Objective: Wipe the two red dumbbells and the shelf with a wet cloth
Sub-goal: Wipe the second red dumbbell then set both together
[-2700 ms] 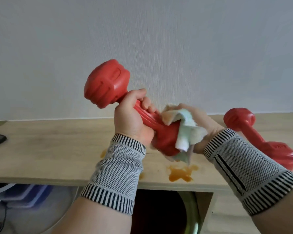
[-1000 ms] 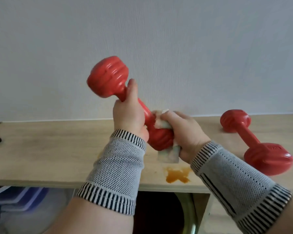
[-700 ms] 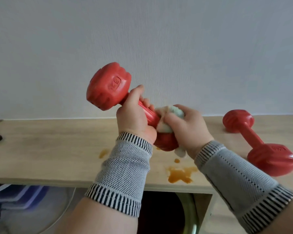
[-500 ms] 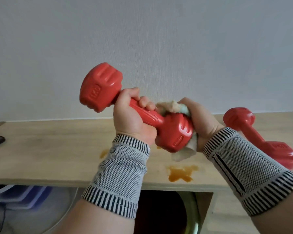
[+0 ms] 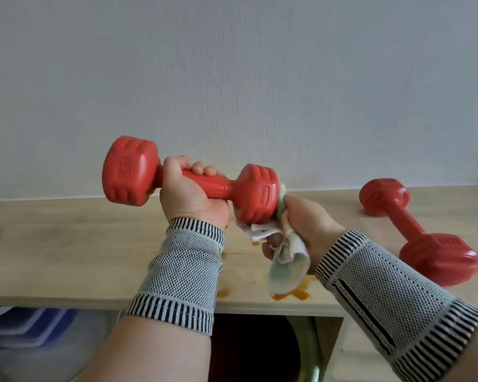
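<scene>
A red dumbbell (image 5: 189, 181) is being held above the shelf (image 5: 66, 244) by the left hand (image 5: 191, 194), whose fingers are being kept curled round the handle. Its long axis is lying nearly level, running left to right across the view, with the right-hand head tipped slightly lower. That head is being met by the wet cloth (image 5: 282, 244), which is being gripped in the right hand (image 5: 304, 230) — the cloth is bunched against the head's end face and lower edge, and a loose tail is hanging down toward the shelf.

The second dumbbell (image 5: 420, 230) is lying on the shelf well to the right, one head toward the wall and the other toward the front edge. It is nearer the right hand, the one already occupied by the cloth.

Brown spill marks (image 5: 293, 293) are showing on the shelf below the cloth, near the front edge, so the shelf is judged not yet wiped. The step in hand is judged to be the wiping of the held dumbbell's right head; the far-left head lies beyond the left hand, so turning or regripping would probably be needed before it is reached.
</scene>
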Action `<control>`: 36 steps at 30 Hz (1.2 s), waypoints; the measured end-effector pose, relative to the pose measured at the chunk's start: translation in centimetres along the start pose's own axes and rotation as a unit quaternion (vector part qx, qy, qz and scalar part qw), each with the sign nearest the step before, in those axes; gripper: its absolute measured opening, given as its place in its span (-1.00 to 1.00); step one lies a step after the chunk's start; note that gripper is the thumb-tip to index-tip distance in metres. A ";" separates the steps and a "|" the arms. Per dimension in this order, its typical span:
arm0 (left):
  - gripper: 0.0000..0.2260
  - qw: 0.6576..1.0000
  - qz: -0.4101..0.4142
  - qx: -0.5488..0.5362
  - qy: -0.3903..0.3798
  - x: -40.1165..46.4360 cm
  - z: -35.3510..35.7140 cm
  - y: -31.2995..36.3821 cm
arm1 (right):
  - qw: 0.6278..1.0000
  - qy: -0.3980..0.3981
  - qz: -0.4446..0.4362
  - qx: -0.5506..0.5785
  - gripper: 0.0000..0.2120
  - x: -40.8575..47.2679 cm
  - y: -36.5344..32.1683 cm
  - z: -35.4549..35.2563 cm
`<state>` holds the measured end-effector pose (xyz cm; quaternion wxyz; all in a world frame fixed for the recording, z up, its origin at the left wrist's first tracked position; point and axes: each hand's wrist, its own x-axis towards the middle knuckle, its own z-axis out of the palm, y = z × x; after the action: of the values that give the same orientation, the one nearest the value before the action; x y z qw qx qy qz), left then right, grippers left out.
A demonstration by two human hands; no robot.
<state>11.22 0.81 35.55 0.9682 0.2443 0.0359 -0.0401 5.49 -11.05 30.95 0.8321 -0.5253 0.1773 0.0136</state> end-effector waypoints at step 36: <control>-0.37 0.818 -0.173 0.467 -0.288 -2.6 -2.9 -3.0 | 0.924 0.103 -0.304 -0.206 -0.82 -2.3 -3.1 -2.0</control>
<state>8.19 -0.30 31.76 0.6817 0.6339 -0.2256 -0.2873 3.45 -13.79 33.58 0.6471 -0.7120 0.0873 -0.2583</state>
